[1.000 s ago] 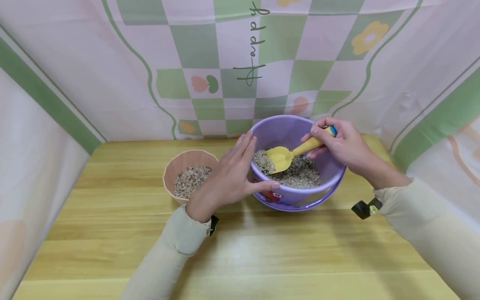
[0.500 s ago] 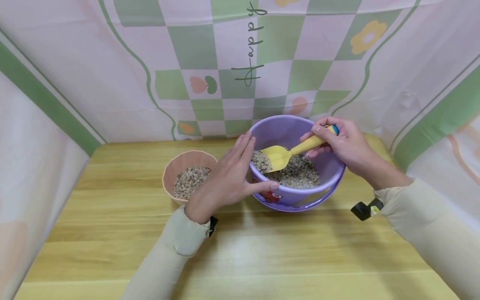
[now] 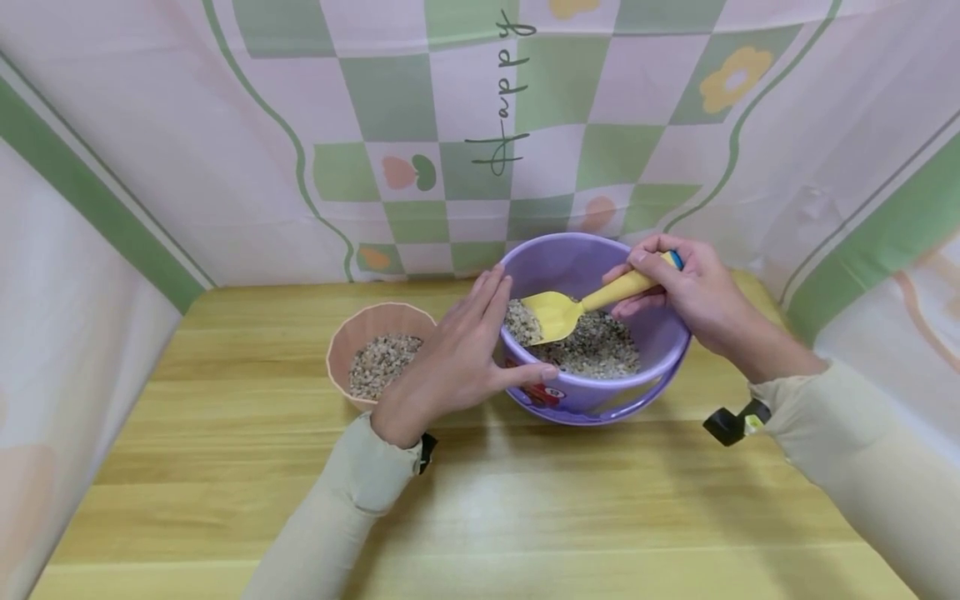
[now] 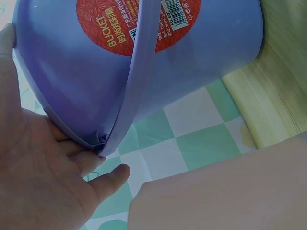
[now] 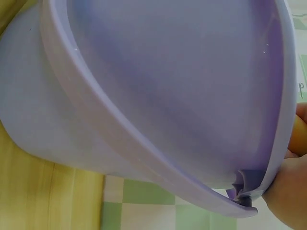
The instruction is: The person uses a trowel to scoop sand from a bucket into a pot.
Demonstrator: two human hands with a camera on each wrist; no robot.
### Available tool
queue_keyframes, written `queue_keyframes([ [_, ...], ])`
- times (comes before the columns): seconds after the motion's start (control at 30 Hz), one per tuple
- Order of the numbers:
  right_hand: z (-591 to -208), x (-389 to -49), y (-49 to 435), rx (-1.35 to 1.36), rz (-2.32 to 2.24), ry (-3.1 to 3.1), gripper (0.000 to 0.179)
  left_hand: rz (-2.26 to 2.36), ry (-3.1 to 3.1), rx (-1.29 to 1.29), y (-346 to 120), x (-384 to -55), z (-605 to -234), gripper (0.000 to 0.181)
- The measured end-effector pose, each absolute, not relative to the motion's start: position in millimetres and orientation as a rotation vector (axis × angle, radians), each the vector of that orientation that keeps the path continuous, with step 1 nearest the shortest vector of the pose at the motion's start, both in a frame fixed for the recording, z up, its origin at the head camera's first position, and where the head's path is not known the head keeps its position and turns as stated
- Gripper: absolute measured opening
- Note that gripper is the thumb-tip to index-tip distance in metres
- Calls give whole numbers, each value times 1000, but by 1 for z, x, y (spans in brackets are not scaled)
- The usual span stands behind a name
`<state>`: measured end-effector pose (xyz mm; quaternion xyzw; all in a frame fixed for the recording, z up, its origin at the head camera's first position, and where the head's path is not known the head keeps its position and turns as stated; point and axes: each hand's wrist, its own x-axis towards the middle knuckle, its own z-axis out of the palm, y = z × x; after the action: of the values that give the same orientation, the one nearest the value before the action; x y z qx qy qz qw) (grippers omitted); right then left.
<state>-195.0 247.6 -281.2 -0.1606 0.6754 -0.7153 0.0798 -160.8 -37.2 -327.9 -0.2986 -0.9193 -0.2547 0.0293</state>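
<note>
My right hand (image 3: 686, 287) grips the yellow handle of a toy shovel (image 3: 557, 317) that has a blue end. The shovel's blade lies inside a purple bucket (image 3: 566, 250), near its left wall, with gravel (image 3: 522, 323) heaped on and beside its tip. More gravel covers the bucket's bottom. Fingers fairly straight and thumb spread, my left hand (image 3: 457, 354) rests against the bucket's left rim; the left wrist view shows it at the rim by the bucket handle's (image 4: 139, 62) hinge. Only a small part of the right hand (image 5: 288, 189) shows in the right wrist view.
A pink bowl (image 3: 339, 354) holding gravel stands left of the bucket, partly covered by my left hand. Both stand on a wooden table (image 3: 480, 517). Patterned cloth (image 3: 405, 92) hangs behind the table and at both sides.
The shovel's blade has shifted slightly left toward the bucket's left wall, and its handle end has risen a little to the right. My left hand stays on the rim.
</note>
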Motion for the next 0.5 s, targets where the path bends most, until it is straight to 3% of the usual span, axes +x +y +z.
queue_keyframes([
  [0.5,-280,-192,257,-509,-2238,1862,19,-793,-2832,-911,-37,-160,-328,120],
])
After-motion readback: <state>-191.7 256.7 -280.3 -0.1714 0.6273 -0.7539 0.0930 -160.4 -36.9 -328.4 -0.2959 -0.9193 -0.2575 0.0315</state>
